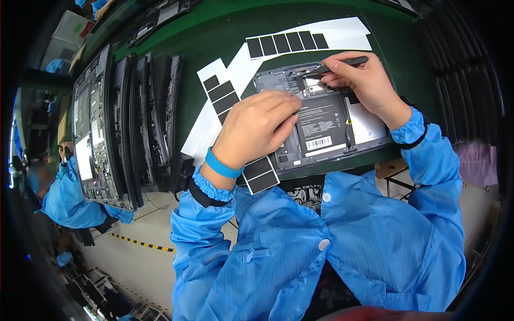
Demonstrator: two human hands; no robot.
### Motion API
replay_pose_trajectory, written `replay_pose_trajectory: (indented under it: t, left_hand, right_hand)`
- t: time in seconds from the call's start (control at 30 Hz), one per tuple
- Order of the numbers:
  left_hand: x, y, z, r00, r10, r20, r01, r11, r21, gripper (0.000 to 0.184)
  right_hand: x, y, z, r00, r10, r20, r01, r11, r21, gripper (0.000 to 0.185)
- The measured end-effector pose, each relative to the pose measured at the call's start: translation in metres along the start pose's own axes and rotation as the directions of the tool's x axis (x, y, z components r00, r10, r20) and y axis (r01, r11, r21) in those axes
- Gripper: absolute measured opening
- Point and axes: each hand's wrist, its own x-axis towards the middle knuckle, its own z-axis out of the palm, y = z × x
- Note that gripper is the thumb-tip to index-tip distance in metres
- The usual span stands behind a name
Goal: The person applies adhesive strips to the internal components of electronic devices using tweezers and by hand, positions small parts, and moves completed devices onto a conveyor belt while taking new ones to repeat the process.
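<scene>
An opened laptop base lies in front of me, showing its inner parts and a dark battery with a white barcode label. My right hand pinches a dark, slim tool, its tip pointing down at the upper part of the base. Over the left side of the base, my left hand has its fingers curled together, the fingertips near the battery's upper left corner. Whatever those fingers hold, if anything, is hidden. White sheets with black rectangular pieces lie left of the base and behind it.
Several laptop bases stand on edge at the left. Dark panels are stacked at the right, above a pink cloth. Another person in a blue sleeve is at the far left. More laptop parts lie at the back.
</scene>
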Motion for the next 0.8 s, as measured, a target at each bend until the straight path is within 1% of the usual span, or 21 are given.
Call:
replay_pose_trajectory:
  t: [0.17,0.27,0.37,0.47,0.57,0.6,0.67,0.7,0.77,0.8]
  left_hand:
    - [0.001,-0.001,0.001,1.0,0.011,-0.01,-0.011,1.0,-0.005,0.018]
    - [0.0,0.0,0.001,0.999,-0.023,0.029,0.023,1.0,-0.002,0.023]
    - [0.004,0.011,0.005,0.99,-0.133,-0.041,0.131,0.991,-0.039,0.037]
    - [0.006,0.013,0.009,0.991,-0.124,0.044,0.122,0.992,0.041,0.053]
    - [0.004,0.022,0.015,0.985,-0.148,0.092,0.122,0.964,0.237,0.06]
    - [0.004,0.025,0.016,0.984,-0.142,0.106,0.105,0.949,0.299,0.059]
    - [0.003,0.028,0.016,0.983,-0.131,0.127,0.066,0.905,0.421,0.059]
    - [0.004,0.029,0.016,0.983,-0.123,0.135,0.052,0.897,0.439,0.059]
    - [0.007,0.029,0.015,0.984,-0.109,0.142,0.028,0.877,0.48,0.058]
    - [0.005,0.027,0.015,0.979,-0.149,0.137,0.079,0.905,0.419,0.059]
  right_hand:
    - [0.0,0.002,0.001,0.999,-0.032,-0.011,0.033,0.998,0.059,0.025]
    - [0.0,0.002,0.001,0.999,-0.039,-0.009,0.04,0.997,0.059,0.025]
    - [0.001,0.003,0.0,0.999,-0.039,0.0,0.039,0.997,0.065,0.025]
    - [0.001,0.002,-0.001,0.999,-0.035,0.013,0.034,0.998,0.058,0.027]
    - [0.001,0.004,-0.001,0.999,-0.041,0.005,0.041,0.996,0.074,0.027]
    - [0.001,0.005,0.0,0.999,-0.046,-0.001,0.046,0.995,0.085,0.027]
    - [0.0,0.004,0.005,0.993,-0.105,-0.057,0.109,0.991,0.081,0.027]
    - [-0.001,0.002,0.008,0.987,-0.136,-0.082,0.142,0.987,0.077,0.026]
    - [-0.002,0.002,0.008,0.991,-0.121,-0.053,0.125,0.99,0.062,0.026]
    - [-0.002,0.001,0.008,0.992,-0.115,-0.053,0.117,0.992,0.047,0.026]
